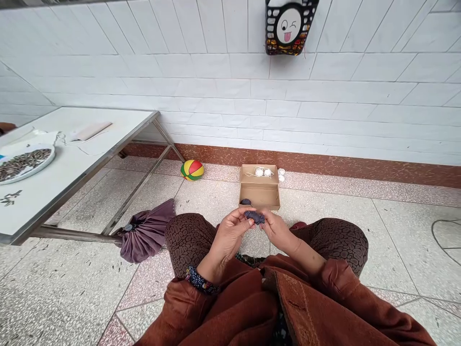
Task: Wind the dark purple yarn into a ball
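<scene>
Between my two hands is a small dark grey-blue gathered piece of fabric. My left hand pinches its left side between thumb and fingers. At its right end, the fingers of my right hand are closed on it. Just beyond my hands, an open cardboard box lies on the floor. A similar dark piece sits in the box's near left corner. Two white balls with loose thread rest in the raised lid, and white round pieces lie beside it.
A white table with a metal frame stands at left, bearing a tray of seeds. A striped ball and a purple cloth bag are near its legs. A black basket hangs on the tiled wall. A cable lies at right.
</scene>
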Demonstrator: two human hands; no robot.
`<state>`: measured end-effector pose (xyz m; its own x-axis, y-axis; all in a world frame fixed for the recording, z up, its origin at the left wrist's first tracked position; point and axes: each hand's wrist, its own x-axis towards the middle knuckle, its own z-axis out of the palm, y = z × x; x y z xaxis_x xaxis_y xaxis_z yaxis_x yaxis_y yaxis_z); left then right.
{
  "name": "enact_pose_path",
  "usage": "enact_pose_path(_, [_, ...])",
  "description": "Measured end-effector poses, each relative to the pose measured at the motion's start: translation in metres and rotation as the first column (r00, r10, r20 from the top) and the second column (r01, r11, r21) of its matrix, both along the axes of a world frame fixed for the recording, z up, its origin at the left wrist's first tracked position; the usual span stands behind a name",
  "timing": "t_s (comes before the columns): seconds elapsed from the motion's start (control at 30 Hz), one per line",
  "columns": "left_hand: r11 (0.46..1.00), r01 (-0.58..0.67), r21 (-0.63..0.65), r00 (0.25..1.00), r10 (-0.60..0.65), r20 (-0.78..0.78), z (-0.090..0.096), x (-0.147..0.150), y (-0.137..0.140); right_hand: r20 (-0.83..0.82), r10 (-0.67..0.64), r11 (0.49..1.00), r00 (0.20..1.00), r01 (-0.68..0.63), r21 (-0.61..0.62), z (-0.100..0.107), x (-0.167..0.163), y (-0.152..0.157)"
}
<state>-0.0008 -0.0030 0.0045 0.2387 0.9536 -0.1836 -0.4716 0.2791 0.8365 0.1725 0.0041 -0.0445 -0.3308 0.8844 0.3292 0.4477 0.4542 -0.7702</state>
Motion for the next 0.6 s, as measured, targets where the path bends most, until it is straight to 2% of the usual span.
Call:
enact_pose_path(0.17, [0.995,-0.104,0.002,0.994,0.104,-0.02,-0.006,0.001,0.004,0.196,0.057,0.994,0.979,-0.074,0.078,0.001,0.002,-0.008])
enact_pose_path(0.27, [0.982,-0.174,0.079,0.97,0.185,-0.16,-0.01,0.0,0.006,0.257,0.117,0.977,0.959,-0.157,0.141,0.016,0.001,-0.011])
enact_pose_path(0.33, [0.975,-0.174,0.14,0.946,0.204,-0.251,-0.011,-0.002,0.007,0.262,0.162,0.961,0.951,-0.212,0.177,0.031,0.002,-0.012])
enact_pose_path(0.4, [0.975,-0.131,0.178,0.936,0.181,-0.302,-0.01,-0.004,0.006,0.238,0.191,0.945,0.952,-0.244,0.219,0.046,0.005,-0.009])
enact_pose_path(0.5, [0.982,-0.04,0.184,0.941,0.099,-0.323,-0.009,-0.005,0.004,0.171,0.169,0.945,0.971,-0.209,0.25,0.062,0.01,0.002])
enact_pose_path(0.6, [0.987,0.077,0.14,0.961,-0.037,-0.274,-0.007,-0.004,0.0,0.076,0.109,0.969,0.991,-0.123,0.214,0.064,0.012,0.019])
